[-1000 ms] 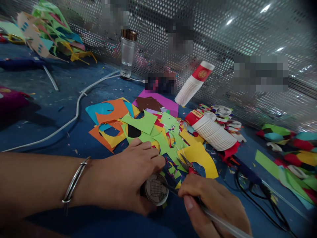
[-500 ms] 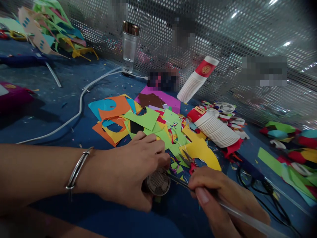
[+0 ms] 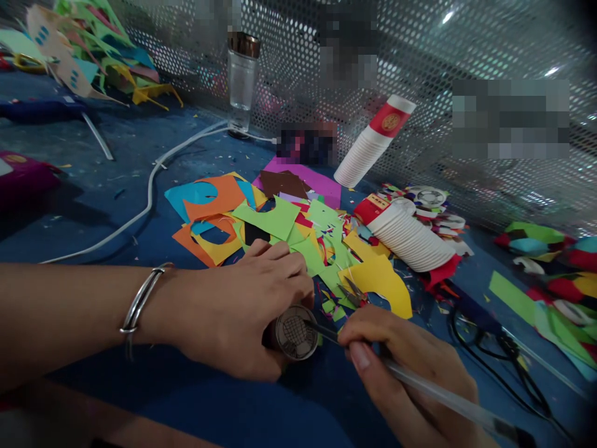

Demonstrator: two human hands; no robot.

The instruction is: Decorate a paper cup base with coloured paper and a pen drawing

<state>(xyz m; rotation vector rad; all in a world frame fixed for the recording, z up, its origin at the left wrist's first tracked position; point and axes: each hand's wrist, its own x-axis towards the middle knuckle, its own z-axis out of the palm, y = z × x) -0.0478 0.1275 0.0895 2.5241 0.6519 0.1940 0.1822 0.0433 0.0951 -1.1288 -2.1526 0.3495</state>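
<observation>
My left hand (image 3: 247, 311) is wrapped round what looks like an upturned paper cup. Its round end (image 3: 295, 336) faces me and bears a dark drawn pattern with a grid in the middle; the sides are mostly hidden by my fingers. In my right hand (image 3: 401, 367) is a black-tipped pen (image 3: 433, 389) with a clear barrel, its tip touching the right part of that round end. Just beyond my right fingers lie small scissors (image 3: 352, 294), blades on the paper scraps, their red handles partly covered by the hand.
Coloured paper scraps (image 3: 268, 221) spread ahead. Stacked paper cups (image 3: 403, 233) lie to the right, and another cup stack (image 3: 366, 152) leans by the perforated metal screen (image 3: 289, 56). A bottle (image 3: 242, 87), a white cable (image 3: 152, 180), glue guns (image 3: 46, 111) (image 3: 476, 311) surround these.
The pen tip has moved from the cup's upper right rim inward onto its round end. My right hand has shifted slightly left, while my left hand keeps its hold.
</observation>
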